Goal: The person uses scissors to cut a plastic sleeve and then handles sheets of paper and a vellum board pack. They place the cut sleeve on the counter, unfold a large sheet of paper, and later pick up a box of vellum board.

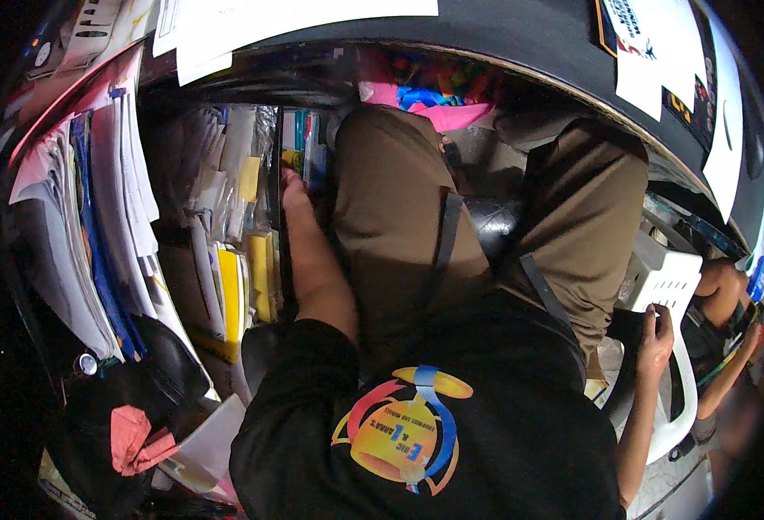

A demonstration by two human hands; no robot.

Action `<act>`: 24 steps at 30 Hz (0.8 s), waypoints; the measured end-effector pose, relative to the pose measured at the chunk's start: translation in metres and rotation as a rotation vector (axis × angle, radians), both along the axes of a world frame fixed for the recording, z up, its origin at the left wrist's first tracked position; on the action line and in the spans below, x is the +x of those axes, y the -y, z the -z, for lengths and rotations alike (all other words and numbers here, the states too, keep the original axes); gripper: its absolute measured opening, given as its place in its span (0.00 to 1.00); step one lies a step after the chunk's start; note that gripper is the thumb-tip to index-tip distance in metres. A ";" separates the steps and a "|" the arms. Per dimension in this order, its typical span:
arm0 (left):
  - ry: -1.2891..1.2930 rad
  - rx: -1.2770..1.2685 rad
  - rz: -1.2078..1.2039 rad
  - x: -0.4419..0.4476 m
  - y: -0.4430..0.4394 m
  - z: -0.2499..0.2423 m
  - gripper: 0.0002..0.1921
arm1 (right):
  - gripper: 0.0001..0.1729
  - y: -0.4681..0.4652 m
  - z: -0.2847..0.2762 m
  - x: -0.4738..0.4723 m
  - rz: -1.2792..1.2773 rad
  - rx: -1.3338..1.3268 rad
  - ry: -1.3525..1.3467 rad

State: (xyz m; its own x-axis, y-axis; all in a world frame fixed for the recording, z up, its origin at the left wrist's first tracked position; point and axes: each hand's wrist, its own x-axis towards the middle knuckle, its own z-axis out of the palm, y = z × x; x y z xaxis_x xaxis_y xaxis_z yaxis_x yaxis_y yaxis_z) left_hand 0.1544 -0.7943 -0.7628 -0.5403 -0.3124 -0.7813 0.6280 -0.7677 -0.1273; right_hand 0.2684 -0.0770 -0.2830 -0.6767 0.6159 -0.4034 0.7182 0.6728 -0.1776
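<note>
My left hand (293,184) reaches into an opened drawer or compartment under the desk, at the upper centre-left. Its fingers are at a row of thin, colourful upright items (305,146), partly in shadow, and whether they grip one cannot be made out. Just left of that hand stand plastic-wrapped papers (236,182) and yellow folders (229,292). At the right, my right hand (656,338) hangs beside a white plastic chair (671,279), its fingers curled near the chair's slotted back. Nothing can be clearly seen in it.
The black desk (518,49) curves overhead with white sheets (304,13) on it. Stacked papers and folders (119,162) fill the far left. A pink bag (457,117) with blue material lies beyond my knees. Another person (723,390) sits at the far right. A red cloth (136,442) lies lower left.
</note>
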 end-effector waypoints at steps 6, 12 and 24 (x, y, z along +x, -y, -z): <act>0.048 0.099 0.081 -0.003 0.006 0.019 0.15 | 0.20 -0.004 0.001 0.002 -0.048 0.023 0.045; -0.003 0.119 0.054 0.002 -0.009 0.031 0.15 | 0.22 -0.008 0.005 0.004 -0.122 0.015 -0.070; 0.013 0.078 0.025 0.008 0.001 0.011 0.14 | 0.21 -0.008 0.004 0.001 -0.007 -0.017 0.035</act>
